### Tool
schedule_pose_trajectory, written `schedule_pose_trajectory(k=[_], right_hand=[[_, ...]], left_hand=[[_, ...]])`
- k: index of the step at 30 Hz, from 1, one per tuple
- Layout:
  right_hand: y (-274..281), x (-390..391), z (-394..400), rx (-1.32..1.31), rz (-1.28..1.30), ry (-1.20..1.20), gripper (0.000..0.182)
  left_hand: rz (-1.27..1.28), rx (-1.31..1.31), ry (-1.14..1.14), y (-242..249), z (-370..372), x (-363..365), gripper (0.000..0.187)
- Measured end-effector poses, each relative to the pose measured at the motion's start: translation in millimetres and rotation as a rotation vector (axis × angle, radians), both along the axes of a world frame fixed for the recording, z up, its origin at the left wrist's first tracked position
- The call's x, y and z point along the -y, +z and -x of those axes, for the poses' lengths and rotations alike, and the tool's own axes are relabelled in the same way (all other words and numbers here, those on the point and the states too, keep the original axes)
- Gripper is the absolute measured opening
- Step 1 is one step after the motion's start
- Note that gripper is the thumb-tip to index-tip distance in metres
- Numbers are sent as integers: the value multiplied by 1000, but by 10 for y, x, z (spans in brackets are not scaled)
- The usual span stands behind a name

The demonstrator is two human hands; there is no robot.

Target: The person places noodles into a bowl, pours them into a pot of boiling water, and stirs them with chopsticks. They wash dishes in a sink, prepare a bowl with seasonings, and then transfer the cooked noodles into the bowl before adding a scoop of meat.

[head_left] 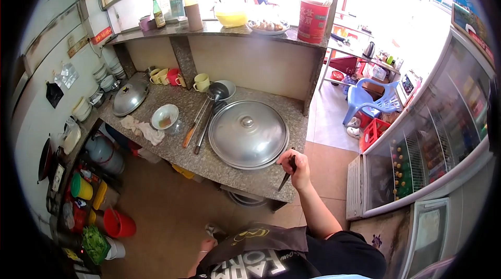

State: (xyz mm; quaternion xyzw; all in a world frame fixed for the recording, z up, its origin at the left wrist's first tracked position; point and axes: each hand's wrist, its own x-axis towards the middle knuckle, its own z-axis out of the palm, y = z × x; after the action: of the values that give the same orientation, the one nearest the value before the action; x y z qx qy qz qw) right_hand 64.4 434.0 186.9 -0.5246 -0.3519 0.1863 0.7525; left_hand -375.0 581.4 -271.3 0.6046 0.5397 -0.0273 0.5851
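1. While the right hand (296,166) grips the dark tool (285,180), fingers curled closed, keep its tip clear of the front-right corner of the counter (255,181).
2. Left hand (207,244) hangs low; its grip cannot be told.
3. Metal lid (249,138) sits near the right end; floor (329,180) lies open beyond.

Large round silver metal lid (255,143) blocks right end of speckled grey stone counter (255,180); long-handled metal utensils (188,137) fence its left. Passable: between round white bowl (165,114) and pale-yellow mugs (163,76) (tighter bowl-to-utensils).
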Motion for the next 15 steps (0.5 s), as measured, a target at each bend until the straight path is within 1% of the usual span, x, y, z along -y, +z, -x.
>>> schedule_pose_trajectory(k=[1,2,3,4,6,7,9,10,13,15], right_hand=[[5,6,5,5,5,-4,68],[-1,6,0,7,3,-3,68],[-14,8,-11,8,-9,-5,69],[-23,19,-13,7,-20,-9,69],[-6,48,-23,8,-20,-10,70],[-1,58,-29,10,-20,-8,70],[-11,67,-41,11,-29,-19,69],[-19,72,-48,12,-39,-30,69],[-27,101,-70,26,-27,-39,68],[-29,104,-70,12,-31,-57,67]], left_hand=[[-12,-19,34,-26,-2,35,26],[-25,-38,68,151,-79,98,26],[-37,-56,102,772,-313,212,26],[-37,-58,101,782,-308,210,26],[46,76,88,770,-330,162,27],[46,76,86,690,-324,140,27],[-83,45,38,248,-184,110,25],[-84,44,32,155,-132,105,25],[-136,-1,-77,25,6,117,24],[-283,-5,-68,31,18,92,25]])
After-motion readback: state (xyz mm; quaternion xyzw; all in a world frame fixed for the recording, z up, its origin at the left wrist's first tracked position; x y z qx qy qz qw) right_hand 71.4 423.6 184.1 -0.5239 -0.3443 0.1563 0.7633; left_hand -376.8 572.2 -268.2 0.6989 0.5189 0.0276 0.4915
